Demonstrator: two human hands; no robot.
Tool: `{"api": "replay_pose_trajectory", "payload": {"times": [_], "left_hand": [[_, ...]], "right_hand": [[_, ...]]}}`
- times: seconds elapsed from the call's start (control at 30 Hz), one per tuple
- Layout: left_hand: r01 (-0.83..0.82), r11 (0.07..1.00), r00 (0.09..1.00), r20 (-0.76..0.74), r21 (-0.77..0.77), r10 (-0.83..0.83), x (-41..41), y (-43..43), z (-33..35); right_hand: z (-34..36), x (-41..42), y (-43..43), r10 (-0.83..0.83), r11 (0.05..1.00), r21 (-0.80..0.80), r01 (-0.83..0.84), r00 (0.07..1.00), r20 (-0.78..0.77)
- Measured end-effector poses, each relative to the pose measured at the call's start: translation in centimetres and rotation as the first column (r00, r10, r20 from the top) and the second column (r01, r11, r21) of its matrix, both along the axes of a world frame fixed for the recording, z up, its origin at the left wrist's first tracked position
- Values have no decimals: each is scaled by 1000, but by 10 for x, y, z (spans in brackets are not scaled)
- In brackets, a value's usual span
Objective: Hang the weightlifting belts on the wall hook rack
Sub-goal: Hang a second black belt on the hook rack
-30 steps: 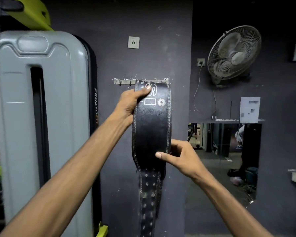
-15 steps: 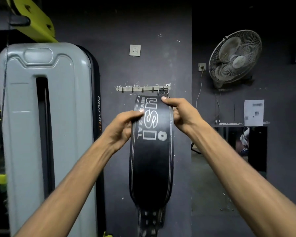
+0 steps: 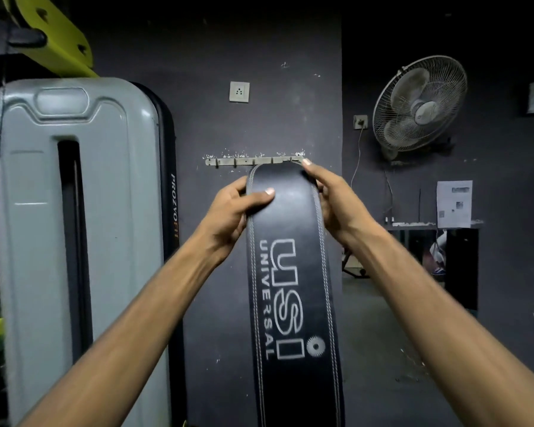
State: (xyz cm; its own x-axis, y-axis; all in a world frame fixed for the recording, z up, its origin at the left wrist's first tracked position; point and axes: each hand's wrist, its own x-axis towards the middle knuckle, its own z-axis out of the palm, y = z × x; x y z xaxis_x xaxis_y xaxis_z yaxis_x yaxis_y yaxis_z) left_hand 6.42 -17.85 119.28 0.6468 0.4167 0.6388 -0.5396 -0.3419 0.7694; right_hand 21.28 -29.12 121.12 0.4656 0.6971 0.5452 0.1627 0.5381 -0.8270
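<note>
A wide black leather weightlifting belt (image 3: 293,288) with white "USI UNIVERSAL" lettering hangs down in front of the dark wall, its folded top just under the metal wall hook rack (image 3: 244,161). My left hand (image 3: 232,214) grips the belt's left edge near the top, thumb across its face. My right hand (image 3: 333,201) holds the right edge, with fingertips reaching up to the rack's right end, where a bit of metal shows. The belt's buckle end is hidden behind the fold.
A tall grey gym machine cover (image 3: 74,229) stands left of the rack, with a yellow-green bracket (image 3: 56,38) above it. A wall socket (image 3: 239,91) sits above the rack. A wall fan (image 3: 420,103) and a mirror with a paper notice (image 3: 453,203) are on the right.
The belt has risen so its fold sits right under the rack. My left hand moved up to the fold. The right hand stays at the rack's right end. The view has closed in.
</note>
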Motion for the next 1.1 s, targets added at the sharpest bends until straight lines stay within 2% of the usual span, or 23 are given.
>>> {"api": "replay_pose_trajectory", "payload": {"times": [0.1,0.2,0.3,0.43,0.5,0.6,0.67,0.73,0.8,0.93,1.03,1.1], "left_hand": [[20,999,999,-44,31,-18,-1,2,-10],[15,994,990,-136,-110,-30,-1,6,2],[32,971,985,-160,-236,-71,7,6,18],[15,968,984,-166,-251,-59,20,0,21],[28,981,990,-131,-194,-55,25,0,15],[-61,998,994,-91,-23,58,25,-1,0],[-51,998,997,-59,47,54,22,-1,-12],[-34,996,997,-59,86,40,18,2,-23],[-34,998,993,-107,47,39,17,6,-28],[-73,987,984,-170,-140,49,22,11,-12],[-72,973,992,-121,-219,46,28,9,10],[-66,978,997,-63,-198,55,31,9,16]], "right_hand": [[10,4,5,-50,998,33,49,999,12],[0,4,3,-51,998,47,47,996,75],[-20,4,1,-65,991,129,41,981,183],[-41,12,-5,-85,984,178,33,952,293],[-40,17,-8,-36,994,107,12,973,228],[-23,21,-6,37,998,-56,-33,997,64],[-12,19,-1,4,992,-128,4,998,59],[-6,18,6,-25,993,-118,30,999,45],[-6,15,10,-40,996,-73,44,997,60],[-25,11,11,-61,998,29,57,984,167],[-41,10,6,-98,993,84,79,960,261],[-49,12,2,-91,993,103,63,951,297]]}}
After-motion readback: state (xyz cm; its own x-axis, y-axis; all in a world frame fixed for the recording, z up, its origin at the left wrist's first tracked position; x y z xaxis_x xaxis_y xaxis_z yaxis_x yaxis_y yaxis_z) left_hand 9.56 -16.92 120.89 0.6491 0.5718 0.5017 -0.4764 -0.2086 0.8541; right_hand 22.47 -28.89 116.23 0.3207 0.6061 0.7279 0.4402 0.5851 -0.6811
